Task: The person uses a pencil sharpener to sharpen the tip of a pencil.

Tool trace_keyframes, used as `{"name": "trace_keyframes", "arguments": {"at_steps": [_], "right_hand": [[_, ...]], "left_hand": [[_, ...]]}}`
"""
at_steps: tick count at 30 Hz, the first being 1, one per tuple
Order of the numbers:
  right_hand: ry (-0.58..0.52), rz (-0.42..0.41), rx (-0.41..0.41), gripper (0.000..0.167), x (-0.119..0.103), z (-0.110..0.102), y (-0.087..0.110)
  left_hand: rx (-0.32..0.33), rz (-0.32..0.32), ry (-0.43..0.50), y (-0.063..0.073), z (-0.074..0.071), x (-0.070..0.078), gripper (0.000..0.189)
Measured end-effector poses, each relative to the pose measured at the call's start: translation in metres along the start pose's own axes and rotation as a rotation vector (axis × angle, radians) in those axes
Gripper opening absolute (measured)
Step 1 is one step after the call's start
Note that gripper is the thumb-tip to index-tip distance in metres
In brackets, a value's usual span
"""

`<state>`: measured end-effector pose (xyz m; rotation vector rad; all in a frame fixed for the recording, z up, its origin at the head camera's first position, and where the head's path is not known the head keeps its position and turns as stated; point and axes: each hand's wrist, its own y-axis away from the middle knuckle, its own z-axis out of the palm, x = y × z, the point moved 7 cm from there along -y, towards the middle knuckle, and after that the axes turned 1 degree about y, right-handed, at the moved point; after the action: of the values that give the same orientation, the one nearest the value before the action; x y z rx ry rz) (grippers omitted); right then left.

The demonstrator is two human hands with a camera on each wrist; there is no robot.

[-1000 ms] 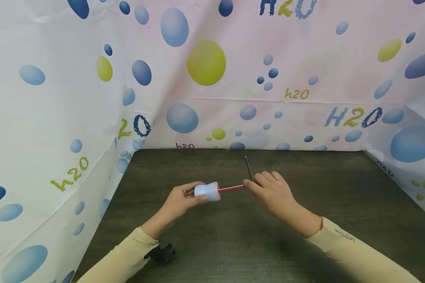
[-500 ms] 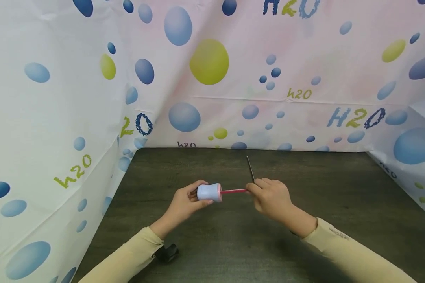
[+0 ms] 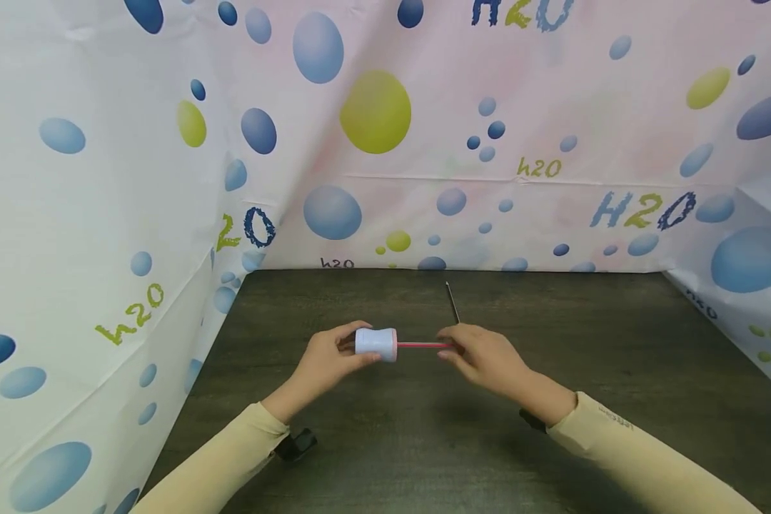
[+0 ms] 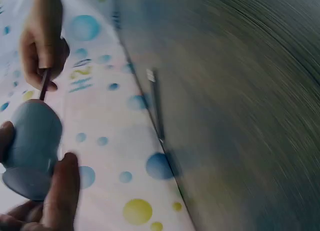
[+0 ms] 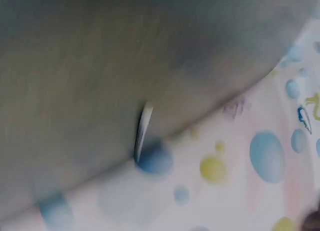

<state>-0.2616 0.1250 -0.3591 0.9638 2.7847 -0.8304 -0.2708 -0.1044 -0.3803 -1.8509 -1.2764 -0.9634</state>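
Note:
My left hand (image 3: 328,360) holds a light-blue, waisted pencil sharpener (image 3: 374,345) with a pink rim between its thumb and fingers. A red pencil (image 3: 420,345) points into the rim end, lying nearly level. At the pencil's other end, my right hand (image 3: 488,360) pinches it. The left wrist view also shows the sharpener (image 4: 37,138) and, above it, the right hand (image 4: 44,41) gripping the pencil (image 4: 45,85). Whatever part of the pencil is inside the sharpener is hidden. In the right wrist view, the right hand's grip is out of sight.
A second, dark pencil (image 3: 452,303) lies on the dark wooden table (image 3: 585,321) beyond the right hand. Its full length shows in the left wrist view as a dark pencil (image 4: 157,106). A white sheet (image 3: 552,107) with bubble prints stands behind and at the sides.
My right hand has shifted its grip and turned on the red pencil, its fingers uncurling somewhat. The pencil now lies more level. My left hand still holds the sharpener in about the same place.

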Motion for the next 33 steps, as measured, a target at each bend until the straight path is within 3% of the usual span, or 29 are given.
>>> {"name": "trace_keyframes", "arguments": {"at_steps": [2, 4, 6, 9, 11, 13, 16, 18, 20, 21, 23, 25, 27, 30, 33], "right_hand": [[0.293, -0.212, 0.236, 0.023, -0.014, -0.012, 0.003], [0.462, -0.361, 0.412, 0.031, -0.024, -0.017, 0.007], [0.524, -0.396, 0.464, 0.034, -0.028, -0.019, 0.008], [0.501, -0.338, 0.454, 0.034, -0.028, -0.021, 0.006], [0.421, -0.236, 0.373, 0.028, -0.025, -0.022, 0.002], [0.237, -0.075, 0.194, 0.021, -0.016, -0.02, -0.004], [-0.252, 0.234, -0.172, 0.02, 0.004, -0.006, -0.006], [-0.544, 0.446, -0.364, 0.028, 0.014, 0.003, 0.0], [-0.702, 0.554, -0.48, 0.033, 0.019, 0.007, 0.005], [-0.722, 0.559, -0.502, 0.034, 0.02, 0.007, 0.006], [-0.679, 0.513, -0.481, 0.035, 0.021, 0.005, 0.005], [-0.544, 0.415, -0.38, 0.033, 0.019, -0.002, 0.001], [-0.334, 0.261, -0.227, 0.031, 0.013, -0.013, -0.003], [0.065, -0.021, 0.05, 0.031, -0.005, -0.029, -0.006], [0.357, -0.26, 0.308, 0.032, -0.023, -0.037, -0.002]], "left_hand": [[-0.035, -0.137, 0.15, -0.003, 0.0, -0.007, 0.048], [-0.076, -0.195, 0.217, -0.005, 0.002, -0.01, 0.049], [-0.107, -0.205, 0.247, -0.006, 0.004, -0.009, 0.05], [-0.09, -0.136, 0.189, -0.005, 0.004, -0.003, 0.049], [-0.048, -0.043, 0.117, -0.004, 0.002, 0.004, 0.048], [0.011, 0.096, -0.004, -0.001, 0.0, 0.014, 0.048], [0.084, 0.344, -0.219, 0.007, 0.001, 0.03, 0.05], [0.121, 0.487, -0.321, 0.012, 0.003, 0.038, 0.052], [0.137, 0.562, -0.364, 0.015, 0.004, 0.041, 0.053], [0.137, 0.563, -0.359, 0.015, 0.004, 0.041, 0.053], [0.138, 0.509, -0.318, 0.013, 0.002, 0.039, 0.052], [0.125, 0.394, -0.247, 0.009, -0.001, 0.033, 0.05], [0.094, 0.248, -0.133, 0.004, -0.004, 0.026, 0.048], [0.061, 0.025, 0.047, -0.001, -0.007, 0.013, 0.045], [0.032, -0.127, 0.185, -0.003, -0.009, 0.004, 0.044]]}}
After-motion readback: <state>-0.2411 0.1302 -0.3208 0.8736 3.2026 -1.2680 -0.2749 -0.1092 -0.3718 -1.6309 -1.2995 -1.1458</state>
